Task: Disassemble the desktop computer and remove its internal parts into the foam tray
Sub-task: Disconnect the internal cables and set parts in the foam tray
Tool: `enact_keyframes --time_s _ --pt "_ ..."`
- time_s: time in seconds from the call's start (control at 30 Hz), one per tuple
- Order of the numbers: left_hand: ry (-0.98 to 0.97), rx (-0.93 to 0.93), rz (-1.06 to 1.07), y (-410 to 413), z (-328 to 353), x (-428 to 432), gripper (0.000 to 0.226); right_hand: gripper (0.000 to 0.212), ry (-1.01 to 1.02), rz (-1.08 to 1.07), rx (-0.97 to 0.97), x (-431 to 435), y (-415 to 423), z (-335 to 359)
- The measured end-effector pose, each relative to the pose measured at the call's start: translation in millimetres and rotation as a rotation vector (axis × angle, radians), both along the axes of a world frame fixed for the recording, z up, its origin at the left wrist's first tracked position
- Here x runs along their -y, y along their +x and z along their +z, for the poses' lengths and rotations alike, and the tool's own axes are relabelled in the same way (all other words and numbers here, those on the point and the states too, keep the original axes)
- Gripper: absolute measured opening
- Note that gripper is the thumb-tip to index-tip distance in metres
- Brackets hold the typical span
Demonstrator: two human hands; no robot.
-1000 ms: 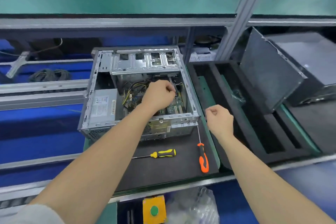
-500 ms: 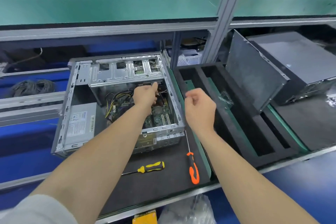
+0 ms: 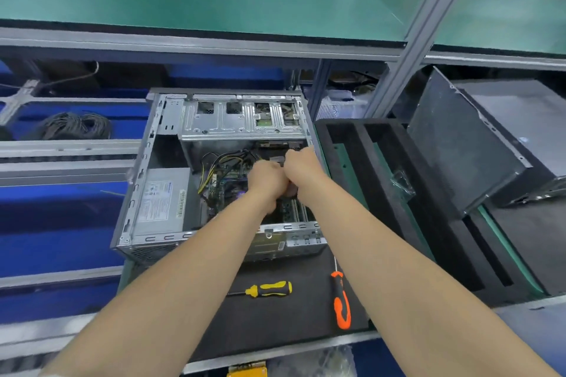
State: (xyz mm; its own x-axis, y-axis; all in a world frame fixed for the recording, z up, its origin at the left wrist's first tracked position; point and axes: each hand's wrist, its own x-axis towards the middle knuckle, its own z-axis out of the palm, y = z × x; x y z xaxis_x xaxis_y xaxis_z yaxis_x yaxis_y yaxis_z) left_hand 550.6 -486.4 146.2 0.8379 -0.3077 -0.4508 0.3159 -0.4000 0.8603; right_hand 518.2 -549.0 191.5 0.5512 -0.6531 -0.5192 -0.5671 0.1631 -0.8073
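The open grey metal computer case [image 3: 242, 127] is laid on the bench's black mat [image 3: 275, 324], open side up, its length run from near edge to far. The left hand [image 3: 266, 180] and right hand [image 3: 301, 167] are curled inside it, side by side; whether anything is held cannot be told. The black foam tray [image 3: 361, 135] is set just beside it, rightward.

Bright, even overhead light; soft shadows inside the computer case [image 3: 239, 128]; edges bowed; slight overall blur.

The grey metal computer box [image 3: 147, 240] lies flat on its side w/ the top open. Inside: a silver power box [image 3: 162, 199] at the left, yellow & black wires [image 3: 220, 162] in the middle. The black foam tray [image 3: 441, 232] w/ long slots sits just beside it, on the right.
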Motion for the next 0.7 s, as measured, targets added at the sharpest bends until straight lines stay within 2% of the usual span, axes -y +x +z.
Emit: enact_keyframes --time_s 0.1,0.17,0.3,0.4,0.53,0.7 --pt "-0.049 0.034 -0.028 15.0 -3.1 -18.5 0.02 0.03 0.239 -0.203 0.029 -6.8 13.1 -4.3" --pt "-0.162 -0.001 0.016 25.8 -1.8 -28.4 0.012 0.035 0.268 -0.283 0.055 -7.1 21.8 -13.5" --pt "-0.229 0.063 0.073 32.7 -7.3 -41.0 0.016 0.053 0.306 -0.354 0.141 -8.1 31.8 -23.8" --pt "-0.24 0.016 0.06 32.0 -14.7 -47.1 0.017 0.058 0.23 -0.375 0.098 -7.3 37.8 -27.5" --pt "-0.229 0.031 0.079 33.7 -18.7 -52.1 0.017 0.048 0.133 -0.364 0.135 -9.3 41.4 -35.2" --pt "-0.23 0.026 0.134 39.9 -20.6 -53.9 0.015 0.045 0.167 -0.304 0.166 -3.4 37.2 -36.7"
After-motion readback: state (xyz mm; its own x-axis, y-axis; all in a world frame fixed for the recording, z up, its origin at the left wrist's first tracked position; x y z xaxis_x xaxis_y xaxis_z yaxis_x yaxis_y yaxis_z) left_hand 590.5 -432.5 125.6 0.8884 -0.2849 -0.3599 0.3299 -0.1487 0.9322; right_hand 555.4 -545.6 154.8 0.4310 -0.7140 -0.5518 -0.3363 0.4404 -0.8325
